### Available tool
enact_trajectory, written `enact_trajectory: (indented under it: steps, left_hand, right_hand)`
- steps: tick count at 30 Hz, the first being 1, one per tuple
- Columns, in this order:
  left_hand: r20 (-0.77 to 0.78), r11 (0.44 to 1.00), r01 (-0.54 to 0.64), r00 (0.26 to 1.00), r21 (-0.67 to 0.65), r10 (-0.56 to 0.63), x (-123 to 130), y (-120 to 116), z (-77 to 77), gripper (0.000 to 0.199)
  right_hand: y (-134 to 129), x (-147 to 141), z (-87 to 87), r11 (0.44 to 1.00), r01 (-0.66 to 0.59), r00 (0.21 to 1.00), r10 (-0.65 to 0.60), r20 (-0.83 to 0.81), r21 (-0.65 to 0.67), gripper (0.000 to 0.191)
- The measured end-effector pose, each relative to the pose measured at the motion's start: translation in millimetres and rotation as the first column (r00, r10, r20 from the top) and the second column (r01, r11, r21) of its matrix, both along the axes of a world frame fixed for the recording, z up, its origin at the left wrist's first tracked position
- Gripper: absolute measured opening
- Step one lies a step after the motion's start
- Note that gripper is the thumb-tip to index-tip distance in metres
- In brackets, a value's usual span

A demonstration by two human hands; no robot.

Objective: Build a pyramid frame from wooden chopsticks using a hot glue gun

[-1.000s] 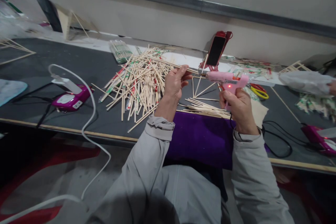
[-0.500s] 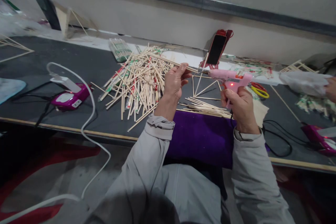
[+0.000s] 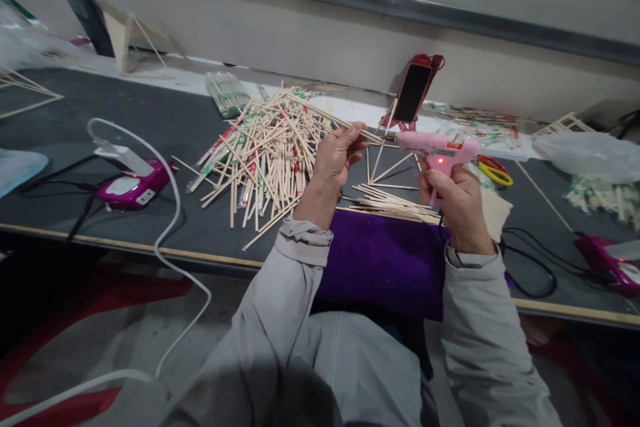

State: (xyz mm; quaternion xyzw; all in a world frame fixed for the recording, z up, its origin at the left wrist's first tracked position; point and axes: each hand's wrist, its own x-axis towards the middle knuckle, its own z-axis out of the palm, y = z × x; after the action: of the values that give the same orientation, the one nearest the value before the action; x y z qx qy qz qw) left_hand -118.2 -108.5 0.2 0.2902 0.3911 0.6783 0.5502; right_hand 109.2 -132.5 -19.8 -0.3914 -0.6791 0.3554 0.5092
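Note:
My left hand [image 3: 332, 159] pinches thin wooden sticks [image 3: 371, 136] between thumb and fingers; how many is hard to make out. Their right end is at the nozzle of a pink hot glue gun [image 3: 425, 142], with touching or a tiny gap too small to tell. Wrapped around the gun's handle is my right hand [image 3: 459, 207], and a red light glows on the gun's side. Beneath the nozzle, a frame of joined sticks [image 3: 393, 168] lies on the dark table. Close to my left hand spreads a big pile of loose sticks [image 3: 270, 153].
More sticks [image 3: 395, 203] lie by a purple cloth [image 3: 380, 260] at the table edge. Red-and-yellow scissors [image 3: 495, 172] are right of the gun. A phone [image 3: 414, 90] leans at the wall. Magenta power strips [image 3: 134, 190] and cables sit left and right.
The sticks in my left hand have shifted slightly right against the nozzle. Another person's hand at the far right, by the plastic bag, has left the view.

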Motion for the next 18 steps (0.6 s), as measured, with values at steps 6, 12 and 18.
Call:
enact_trajectory:
  steps: [6,12,18]
  left_hand:
    - [0.046,1.000,-0.003,0.999,-0.008,0.004,-3.4,2.8,-2.3,0.016]
    - [0.073,1.000,-0.004,0.997,-0.004,0.004,-2.8,3.5,-2.3,0.017]
    - [0.013,1.000,-0.018,1.000,-0.022,0.019,-1.6,3.2,-2.1,0.016]
  right_hand:
    - [1.5,-0.6,-2.5,0.999,-0.001,0.997,-0.002,-0.071,-0.042,0.035]
    - [-2.1,-0.1,-0.4,0.994,-0.056,0.990,0.043,-0.135,-0.089,0.026]
    - [1.1,1.9,-5.1,0.997,0.014,0.993,-0.023,-0.116,-0.079,0.031]
